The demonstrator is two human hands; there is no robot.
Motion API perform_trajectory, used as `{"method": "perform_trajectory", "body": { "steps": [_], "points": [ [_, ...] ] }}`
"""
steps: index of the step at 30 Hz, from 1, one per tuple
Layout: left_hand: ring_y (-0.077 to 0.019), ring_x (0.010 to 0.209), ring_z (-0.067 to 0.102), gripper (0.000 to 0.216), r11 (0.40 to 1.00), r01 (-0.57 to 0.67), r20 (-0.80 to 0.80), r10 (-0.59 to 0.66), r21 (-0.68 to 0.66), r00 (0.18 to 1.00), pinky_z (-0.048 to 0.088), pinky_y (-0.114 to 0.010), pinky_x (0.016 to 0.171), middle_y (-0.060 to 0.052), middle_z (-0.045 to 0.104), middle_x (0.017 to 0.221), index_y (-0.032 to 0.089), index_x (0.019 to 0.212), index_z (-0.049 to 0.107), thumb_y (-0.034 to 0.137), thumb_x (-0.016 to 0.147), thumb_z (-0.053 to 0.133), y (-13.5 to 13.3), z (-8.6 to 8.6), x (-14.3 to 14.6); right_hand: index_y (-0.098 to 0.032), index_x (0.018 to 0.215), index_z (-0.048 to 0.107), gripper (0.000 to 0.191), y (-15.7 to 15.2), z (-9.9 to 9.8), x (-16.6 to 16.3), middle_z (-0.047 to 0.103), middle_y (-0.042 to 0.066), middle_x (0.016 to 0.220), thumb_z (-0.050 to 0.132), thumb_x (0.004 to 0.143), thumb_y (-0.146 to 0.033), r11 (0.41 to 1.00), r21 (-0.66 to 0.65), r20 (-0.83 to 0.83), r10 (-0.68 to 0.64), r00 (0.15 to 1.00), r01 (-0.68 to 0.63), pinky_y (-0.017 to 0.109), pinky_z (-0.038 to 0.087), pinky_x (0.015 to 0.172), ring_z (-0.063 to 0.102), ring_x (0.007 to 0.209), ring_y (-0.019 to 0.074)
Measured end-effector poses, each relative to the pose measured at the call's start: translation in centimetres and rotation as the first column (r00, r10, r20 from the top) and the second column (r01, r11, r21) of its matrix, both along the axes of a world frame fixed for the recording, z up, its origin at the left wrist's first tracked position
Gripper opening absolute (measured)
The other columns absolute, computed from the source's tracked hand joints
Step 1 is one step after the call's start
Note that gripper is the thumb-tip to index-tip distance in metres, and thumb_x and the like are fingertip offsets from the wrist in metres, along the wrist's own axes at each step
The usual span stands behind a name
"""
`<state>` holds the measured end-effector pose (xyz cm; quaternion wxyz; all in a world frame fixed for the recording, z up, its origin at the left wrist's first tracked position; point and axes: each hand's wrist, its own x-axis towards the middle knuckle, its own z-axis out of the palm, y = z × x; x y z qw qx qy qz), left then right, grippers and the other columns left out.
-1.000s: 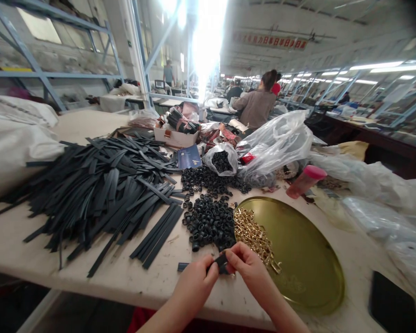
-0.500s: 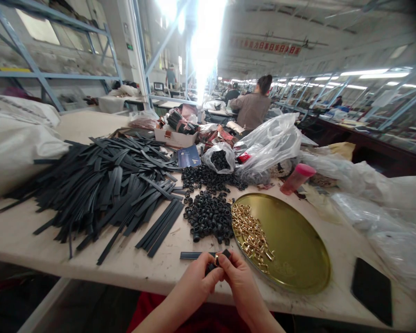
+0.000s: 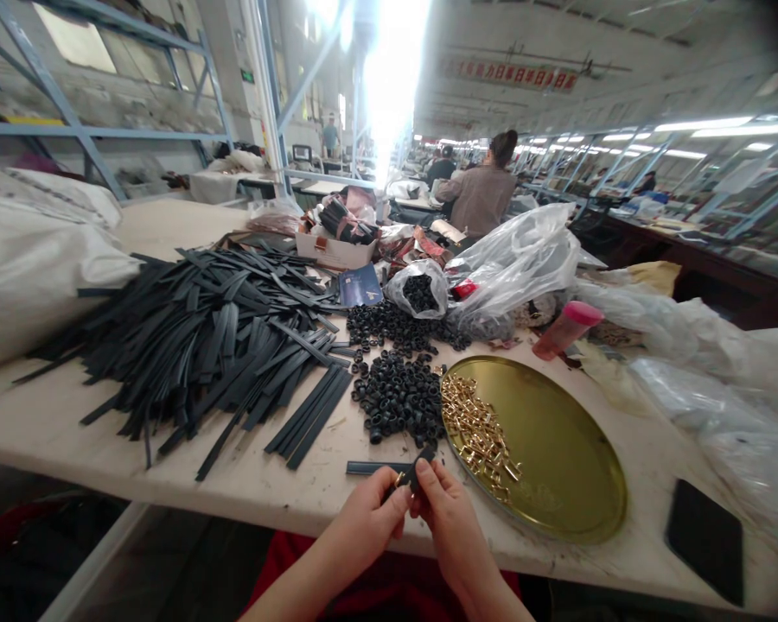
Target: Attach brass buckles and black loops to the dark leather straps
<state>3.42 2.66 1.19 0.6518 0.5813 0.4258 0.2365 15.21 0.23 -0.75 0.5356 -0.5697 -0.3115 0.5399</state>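
My left hand point(image 3: 366, 523) and my right hand point(image 3: 446, 514) meet at the table's near edge, both pinched on one black strap point(image 3: 371, 468) that runs left from my fingers. A small gold piece shows between my fingertips; I cannot make out more. Just beyond lies a heap of small black loops point(image 3: 398, 402). A round gold tray point(image 3: 557, 466) to the right holds several gold buckles point(image 3: 480, 432). A big pile of black straps point(image 3: 207, 333) covers the table's left half.
A large white sack point(image 3: 32, 250) lies far left. Clear plastic bags point(image 3: 519, 259), a pink bottle point(image 3: 567, 330) and a white box point(image 3: 334, 249) crowd the back. A black phone point(image 3: 704, 540) rests at the near right. A person sits at a far table, back turned.
My hands drew back from over the table toward the near edge, still pinching the strap together. The view shifted slightly.
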Motion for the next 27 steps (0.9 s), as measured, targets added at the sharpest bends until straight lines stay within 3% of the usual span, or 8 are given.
{"method": "perform_trajectory", "body": {
  "steps": [5, 7, 12, 18, 27],
  "points": [
    [-0.0077, 0.044, 0.034, 0.023, 0.998, -0.037, -0.005, 0.037, -0.042, 0.999, 0.028, -0.019, 0.047, 0.007, 0.043, 0.048, 0.019, 0.070, 0.045, 0.039, 0.079, 0.043, 0.4, -0.9, -0.1, -0.020, 0.066, 0.054, 0.028, -0.4, -0.2, 0.5, 0.053, -0.001, 0.060, 0.052, 0.077, -0.046, 0.989, 0.140, 0.387, -0.019, 0.922, -0.038, 0.026, 0.038, 0.055, 0.048, 0.057, 0.0148],
    [-0.0074, 0.045, 0.034, 0.024, 0.999, -0.036, -0.017, 0.035, -0.040, 0.999, 0.028, -0.019, 0.046, 0.006, 0.046, 0.052, 0.018, 0.070, 0.046, 0.040, 0.079, 0.045, 0.5, -1.2, -0.3, -0.020, 0.071, 0.057, 0.022, -0.5, -0.2, 0.7, 0.057, 0.001, 0.065, 0.055, 0.075, -0.042, 0.985, 0.154, 0.415, 0.008, 0.910, -0.079, 0.027, 0.040, 0.058, 0.050, 0.061, 0.0160],
    [-0.0080, 0.044, 0.034, 0.025, 1.000, 0.004, -0.090, -0.004, -0.004, 0.996, 0.028, -0.020, 0.046, 0.007, 0.042, 0.054, 0.017, 0.071, 0.049, 0.039, 0.081, 0.042, 0.6, -1.2, -0.5, -0.017, 0.076, 0.058, 0.019, -0.3, 0.6, 1.1, 0.057, -0.001, 0.065, 0.064, 0.067, -0.033, 0.982, 0.009, 0.045, 0.188, 0.981, -0.189, 0.024, 0.040, 0.055, 0.049, 0.058, 0.0128],
    [-0.0111, 0.060, 0.043, 0.018, 0.991, 0.040, -0.191, -0.014, 0.130, 0.982, 0.033, -0.021, 0.057, 0.004, 0.048, 0.063, 0.017, 0.069, 0.049, 0.031, 0.079, 0.044, 0.7, -0.9, -0.5, -0.017, 0.080, 0.062, 0.019, -0.1, 1.2, 0.8, 0.061, -0.001, 0.071, 0.065, 0.062, -0.014, 0.976, -0.103, -0.346, 0.147, 0.927, -0.193, 0.019, 0.038, 0.052, 0.050, 0.056, 0.0087],
    [-0.0147, 0.067, 0.048, 0.020, 0.995, -0.046, -0.097, 0.054, 0.084, 0.994, 0.037, -0.024, 0.063, 0.001, 0.053, 0.068, 0.016, 0.071, 0.050, 0.035, 0.076, 0.046, 0.3, -1.3, -0.4, -0.019, 0.080, 0.061, 0.019, -0.5, 1.0, 0.1, 0.063, -0.002, 0.074, 0.061, 0.062, -0.012, 0.982, -0.115, -0.512, 0.072, 0.856, -0.151, 0.019, 0.042, 0.057, 0.053, 0.058, 0.0075]
  ]
}}
